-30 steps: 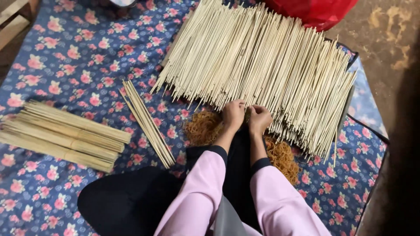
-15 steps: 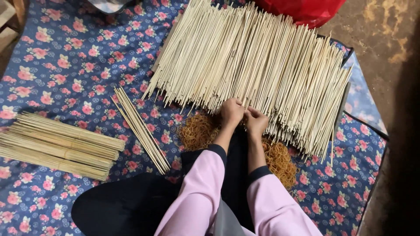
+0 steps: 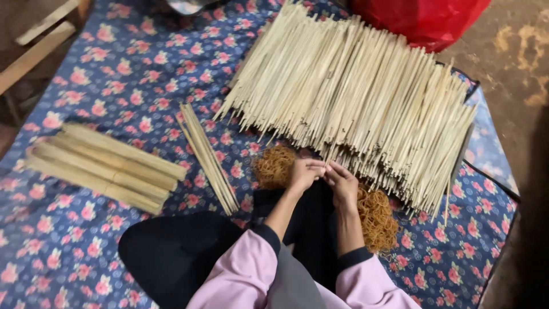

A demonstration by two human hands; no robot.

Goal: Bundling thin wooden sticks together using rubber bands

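- Two bare hands meet at the near edge of a big heap of pale sticks — the left hand and the right hand come fingertip to fingertip just below the stick ends.
- Both hands are curled, fingers pressed together around something small; what they pinch is too small to make out.
- The heap, too many sticks to count, fans from 12 o'clock to 3 o'clock of the hands, and its ragged lower ends lie just beside the knuckles.
- One spread of orange-brown rubber bands lies under and around the hands, showing in two patches: one at 10 o'clock of the left hand, one at 5 o'clock of the right.
- One loose sheaf of thin sticks lies slantwise at 9 o'clock of the hands, apart from the heap.
- About three or four tied bundles of sticks lie side by side further out at 9 o'clock, well apart from the hands.
- Everything rests on one blue cloth with pink flowers, spread on the floor.
- Two pink sleeves with dark cuffs frame a dark-clothed lap at 6 o'clock.
- One red plastic bag sits at the heap's far end, at 1 o'clock.
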